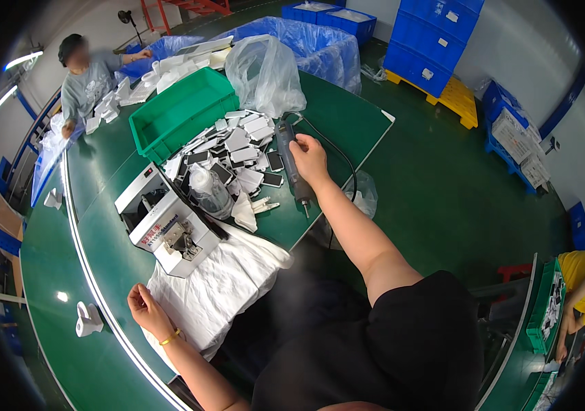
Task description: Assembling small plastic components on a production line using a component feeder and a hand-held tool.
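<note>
Right hand point(311, 158) grips electric screwdriver point(296, 177), right of white screw feeder point(170, 218). Left hand point(147, 309) on feeder's near side, fingers curled; cannot tell whether it holds anything.

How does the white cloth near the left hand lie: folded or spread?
Mostly spread: the white cloth shows a broad, wrinkled surface beside the left hand.
</note>
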### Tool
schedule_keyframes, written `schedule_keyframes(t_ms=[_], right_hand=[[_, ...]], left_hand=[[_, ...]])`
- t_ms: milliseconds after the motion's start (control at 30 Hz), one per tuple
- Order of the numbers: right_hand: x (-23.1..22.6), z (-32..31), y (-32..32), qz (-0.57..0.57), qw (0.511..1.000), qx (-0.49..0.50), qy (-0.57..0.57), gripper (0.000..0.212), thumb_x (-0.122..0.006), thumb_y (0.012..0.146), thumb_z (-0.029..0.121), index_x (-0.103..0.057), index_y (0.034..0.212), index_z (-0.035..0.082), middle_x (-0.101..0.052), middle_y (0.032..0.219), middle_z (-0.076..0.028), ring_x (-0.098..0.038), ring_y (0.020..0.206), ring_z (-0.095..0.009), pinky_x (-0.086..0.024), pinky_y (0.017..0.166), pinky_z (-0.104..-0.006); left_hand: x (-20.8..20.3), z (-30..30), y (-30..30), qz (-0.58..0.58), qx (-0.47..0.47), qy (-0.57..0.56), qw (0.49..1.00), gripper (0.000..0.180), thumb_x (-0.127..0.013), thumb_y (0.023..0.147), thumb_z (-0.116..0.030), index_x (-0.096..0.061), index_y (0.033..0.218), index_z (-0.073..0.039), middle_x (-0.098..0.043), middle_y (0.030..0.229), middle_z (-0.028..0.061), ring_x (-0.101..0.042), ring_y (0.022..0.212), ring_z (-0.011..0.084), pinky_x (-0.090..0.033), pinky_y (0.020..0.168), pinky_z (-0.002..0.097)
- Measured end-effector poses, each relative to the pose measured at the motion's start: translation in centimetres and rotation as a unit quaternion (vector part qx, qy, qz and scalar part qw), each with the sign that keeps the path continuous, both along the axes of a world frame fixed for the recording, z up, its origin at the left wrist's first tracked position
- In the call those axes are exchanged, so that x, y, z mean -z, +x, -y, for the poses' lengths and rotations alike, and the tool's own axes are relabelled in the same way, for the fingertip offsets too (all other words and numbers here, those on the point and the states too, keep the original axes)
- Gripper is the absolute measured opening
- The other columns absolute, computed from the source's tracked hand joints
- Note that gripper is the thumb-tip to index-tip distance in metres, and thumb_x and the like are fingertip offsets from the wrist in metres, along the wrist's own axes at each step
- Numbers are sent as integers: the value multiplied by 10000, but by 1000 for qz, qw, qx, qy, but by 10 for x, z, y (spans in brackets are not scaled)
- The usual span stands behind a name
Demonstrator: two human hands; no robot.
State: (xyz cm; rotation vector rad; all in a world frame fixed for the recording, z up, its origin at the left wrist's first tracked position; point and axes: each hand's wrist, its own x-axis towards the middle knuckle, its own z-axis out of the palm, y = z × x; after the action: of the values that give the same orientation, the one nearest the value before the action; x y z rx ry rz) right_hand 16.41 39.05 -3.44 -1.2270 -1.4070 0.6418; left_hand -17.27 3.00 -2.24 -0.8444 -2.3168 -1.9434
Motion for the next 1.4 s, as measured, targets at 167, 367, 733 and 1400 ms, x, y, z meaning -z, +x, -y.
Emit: schedule_keyframes(t_ms=[167,367,733,1400], right_hand=[[2,-1,0,-4,1000,2,9,363,-696,846,242,-655,1105,-10,-659,1004,-141,-660,857,-233,-526,773,-335],[5,-3,0,-22,1000,1,4,352,-697,842,256,-659,1088,7,-651,990,-137,-656,847,-256,-526,780,-353],[4,-2,0,-22,1000,-1,-1,357,-689,838,257,-656,1098,15,-640,1011,-131,-642,880,-254,-516,815,-351],[-1,-2,2,-9,1000,6,3,361,-700,844,230,-657,1105,-16,-667,1016,-150,-667,890,-223,-525,802,-326]], left_hand=[[0,-1,1,-2,1,5,1000,189,-606,976,-191,-623,985,-3,-593,870,-5,-508,767,76,-434,710,215],[0,-1,1,-4,-3,4,1000,192,-606,977,-193,-627,987,-3,-594,866,-5,-506,761,78,-433,704,217],[-3,-2,4,-2,-2,4,1000,184,-602,977,-188,-625,977,-6,-589,855,-6,-500,757,78,-430,703,220],[-5,-3,0,1,11,72,997,228,-606,976,-208,-600,1096,-14,-620,953,26,-562,859,101,-467,755,234]])
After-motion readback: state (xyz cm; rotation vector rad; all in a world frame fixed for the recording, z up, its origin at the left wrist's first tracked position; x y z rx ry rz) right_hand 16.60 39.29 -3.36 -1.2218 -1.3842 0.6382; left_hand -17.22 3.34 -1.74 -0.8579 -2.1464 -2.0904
